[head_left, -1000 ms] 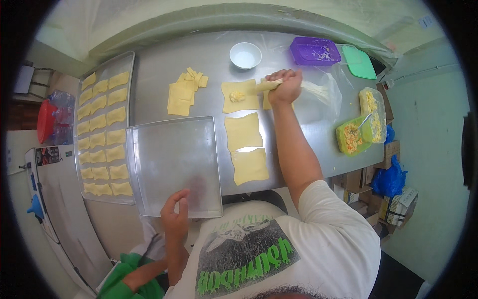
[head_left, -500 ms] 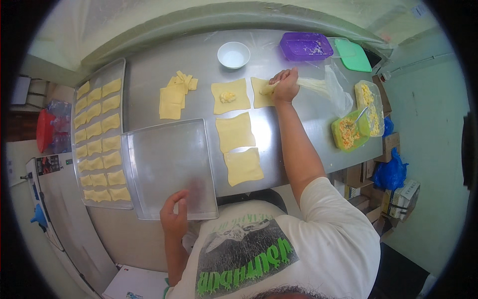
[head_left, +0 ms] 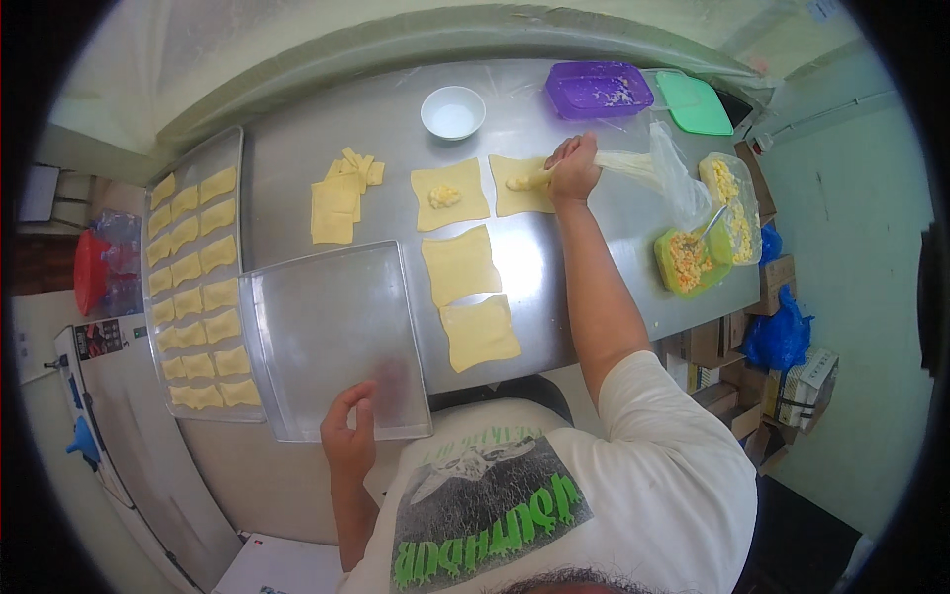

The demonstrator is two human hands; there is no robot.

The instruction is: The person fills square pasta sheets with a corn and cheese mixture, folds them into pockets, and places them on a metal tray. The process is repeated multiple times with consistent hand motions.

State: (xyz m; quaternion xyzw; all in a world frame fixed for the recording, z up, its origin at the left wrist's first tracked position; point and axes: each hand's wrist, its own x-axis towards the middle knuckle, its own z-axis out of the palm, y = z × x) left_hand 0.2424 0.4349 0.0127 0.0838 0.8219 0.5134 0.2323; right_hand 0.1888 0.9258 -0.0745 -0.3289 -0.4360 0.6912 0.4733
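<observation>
My right hand (head_left: 574,168) is wrapped around a clear plastic piping bag (head_left: 625,166) of pale cream. Its tip is over the upper right dough square (head_left: 505,201), where a line of cream (head_left: 519,183) lies. Just left of it, another dough square (head_left: 426,208) bears a mound of cream (head_left: 444,196). Two plain dough squares, a middle one (head_left: 460,267) and a near one (head_left: 481,333), lie below. My left hand (head_left: 348,433), loosely curled with thumb and fingers apart, hovers over the near edge of a bare metal tray (head_left: 332,327) and holds nothing.
A long tray (head_left: 255,404) of dough pieces stands left. Stacked dough sheets (head_left: 334,208), a white bowl (head_left: 453,112), a purple container (head_left: 597,91) and a green lid (head_left: 696,103) lie farther back. At right are a green tub (head_left: 683,262) with a spoon and a clear container (head_left: 727,183), both holding filling.
My right hand has shifted slightly right with the piping bag, and more cream shows on the upper right dough square. My left hand stays about where it was. The whole view has shifted slightly.
</observation>
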